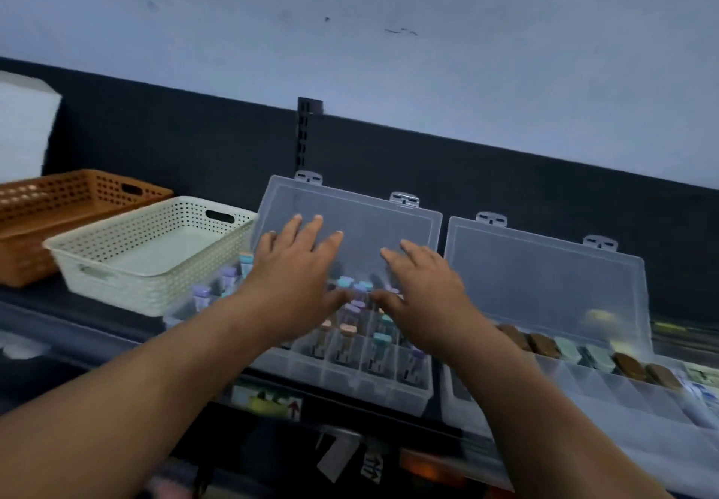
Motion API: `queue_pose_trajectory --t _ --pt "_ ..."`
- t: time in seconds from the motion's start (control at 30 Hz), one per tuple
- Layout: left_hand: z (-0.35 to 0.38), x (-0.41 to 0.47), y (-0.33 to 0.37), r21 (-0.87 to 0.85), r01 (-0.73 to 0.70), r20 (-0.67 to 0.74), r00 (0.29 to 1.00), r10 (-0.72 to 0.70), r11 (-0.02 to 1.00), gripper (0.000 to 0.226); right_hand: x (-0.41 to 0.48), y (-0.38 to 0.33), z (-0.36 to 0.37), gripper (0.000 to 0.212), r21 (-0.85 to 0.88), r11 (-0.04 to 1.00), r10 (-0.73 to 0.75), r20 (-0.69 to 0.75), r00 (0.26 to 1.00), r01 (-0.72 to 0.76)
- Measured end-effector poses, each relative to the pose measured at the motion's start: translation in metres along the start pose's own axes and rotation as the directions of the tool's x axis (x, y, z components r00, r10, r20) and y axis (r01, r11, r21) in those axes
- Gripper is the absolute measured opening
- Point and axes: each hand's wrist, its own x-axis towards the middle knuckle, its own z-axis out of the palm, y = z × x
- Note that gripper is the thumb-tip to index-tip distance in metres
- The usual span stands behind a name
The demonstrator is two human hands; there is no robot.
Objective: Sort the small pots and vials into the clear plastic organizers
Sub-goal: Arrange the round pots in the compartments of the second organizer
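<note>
The front edge of the dark shelf (pixel 46 306) runs below both forearms. On it sits the left organizer (pixel 350 385), a clear hard-plastic box split into small square cells. Its front row is bare; behind that, slim vials (pixel 381 341) with teal, lilac and peach caps stand upright. Both hands hover over these vials holding nothing, the left hand (pixel 295 265) and right hand (pixel 420 284) with fingers straight and spread, a narrow gap between the thumbs. The left fingertips overlap the raised lid (pixel 369 218); contact cannot be judged. Just beside it, the right organizer (pixel 583 393) holds a row of rounded brown and green pots (pixel 626 366) under its own open lid (pixel 544 284). Left, touching the vial box, is a perforated white basket (pixel 116 292), then an orange basket (pixel 31 249).
</note>
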Motion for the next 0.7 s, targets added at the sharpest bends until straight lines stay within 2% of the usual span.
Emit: queue_pose_trajectory --t 0.13,0.4,0.7 --pt "-0.018 -0.025 -0.067 -0.001 0.082 -0.020 0.996 -0.082 0.997 0.083 0.017 -0.070 0.004 0.067 0.031 0.997 -0.077 -0.015 0.997 0.077" --pt "-0.069 -0.106 -0.236 0.072 0.251 -0.057 0.967 -0.248 0.965 0.080 0.055 -0.261 0.026 0.067 0.086 0.955 -0.282 -0.030 0.959 0.283" --pt "-0.104 -0.172 -0.385 0.138 0.381 -0.080 0.925 -0.373 0.914 0.080 0.087 -0.421 0.050 0.065 0.174 0.898 -0.410 -0.002 0.912 0.404"
